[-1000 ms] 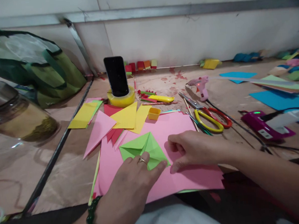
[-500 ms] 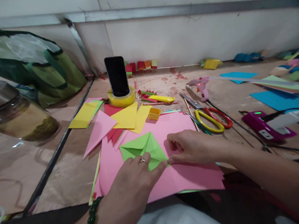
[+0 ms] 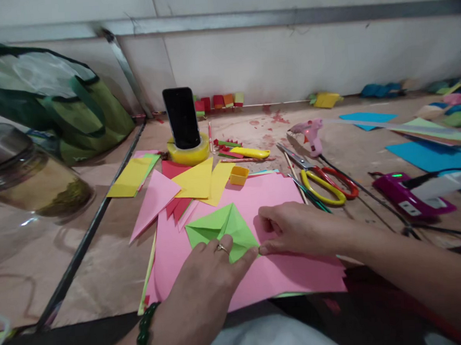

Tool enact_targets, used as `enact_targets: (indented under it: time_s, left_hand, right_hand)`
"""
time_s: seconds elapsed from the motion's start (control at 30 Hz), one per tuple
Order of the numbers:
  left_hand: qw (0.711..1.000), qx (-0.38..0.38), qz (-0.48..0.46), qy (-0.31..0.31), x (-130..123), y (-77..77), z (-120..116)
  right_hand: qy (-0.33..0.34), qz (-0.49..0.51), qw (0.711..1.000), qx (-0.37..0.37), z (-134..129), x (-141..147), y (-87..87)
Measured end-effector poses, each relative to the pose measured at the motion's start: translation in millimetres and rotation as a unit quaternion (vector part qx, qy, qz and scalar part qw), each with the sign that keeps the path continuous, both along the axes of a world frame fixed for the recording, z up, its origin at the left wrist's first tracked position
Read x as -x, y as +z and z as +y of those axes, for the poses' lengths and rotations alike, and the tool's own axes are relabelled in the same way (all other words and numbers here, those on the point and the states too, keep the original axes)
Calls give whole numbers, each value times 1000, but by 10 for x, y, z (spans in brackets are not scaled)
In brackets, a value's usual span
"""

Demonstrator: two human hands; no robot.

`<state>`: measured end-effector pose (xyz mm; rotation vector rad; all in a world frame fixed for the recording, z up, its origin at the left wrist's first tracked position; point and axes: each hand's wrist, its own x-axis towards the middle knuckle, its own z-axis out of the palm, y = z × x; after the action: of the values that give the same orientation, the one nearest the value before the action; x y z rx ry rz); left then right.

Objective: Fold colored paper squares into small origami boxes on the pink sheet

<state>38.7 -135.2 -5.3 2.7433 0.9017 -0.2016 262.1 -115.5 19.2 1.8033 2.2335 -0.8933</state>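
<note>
A green sheet of folding paper [image 3: 237, 229], creased with flaps folded to its middle, lies on a stack of pink paper [image 3: 278, 190]. My left hand [image 3: 211, 278], with a ring and a green bead bracelet, holds it down near the front edge, fingers bent and thumb at the right corner. At that same corner, the thumb of my right hand [image 3: 292, 228] touches the green paper while its other fingers curl in above. The underside of both hands is hidden.
Folded yellow paper [image 3: 195, 180], a small yellow box [image 3: 239, 175] and scissors [image 3: 320, 175] lie close by. Behind stand a phone [image 3: 182, 118] on a tape roll [image 3: 190, 151] and a pink glue gun [image 3: 312, 136]. A glass jar [image 3: 39, 179] stands left, a purple power strip [image 3: 411, 195] right.
Almost nothing differs. Both hands stay on the green paper, and the whole view shifts by a few pixels.
</note>
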Motion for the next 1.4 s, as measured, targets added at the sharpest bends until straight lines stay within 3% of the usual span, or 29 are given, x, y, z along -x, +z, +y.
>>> enact_targets:
  time_s: [0.13, 0.33, 0.5, 0.6, 0.73, 0.97, 1.07, 1.27, 1.4]
  left_hand:
    - [1000, 8, 24, 2, -26, 42, -1]
    - [1000, -1, -1, 2, -12, -13, 15]
    - [999, -5, -37, -3, 33, -112, 16]
    - [999, -7, -35, -4, 36, -130, 28]
    - [999, -22, -34, -3, 15, -130, 37]
    - [999, 0, -30, 23, 119, 44, -156]
    - [1000, -3, -25, 18, 161, 88, -253]
    - [999, -41, -20, 18, 116, 54, -267]
    - [997, -40, -51, 34, 182, 71, -290]
  right_hand:
    - [11, -14, 999, -26, -4, -7, -9]
    - [17, 97, 995, -22, -50, -73, 36]
    - [189, 52, 968, -156, -351, -112, -38]
    - [247, -40, 940, -233, -530, -99, -169]
    - [287, -92, 905, -301, -649, -12, -275]
    - [213, -95, 945, -229, -528, 82, -24]
    - [253, -91, 925, -267, -519, 156, -38]
    - [338, -92, 878, -326, -573, 190, -356]
    - [351, -97, 872, -326, -551, 103, -385]
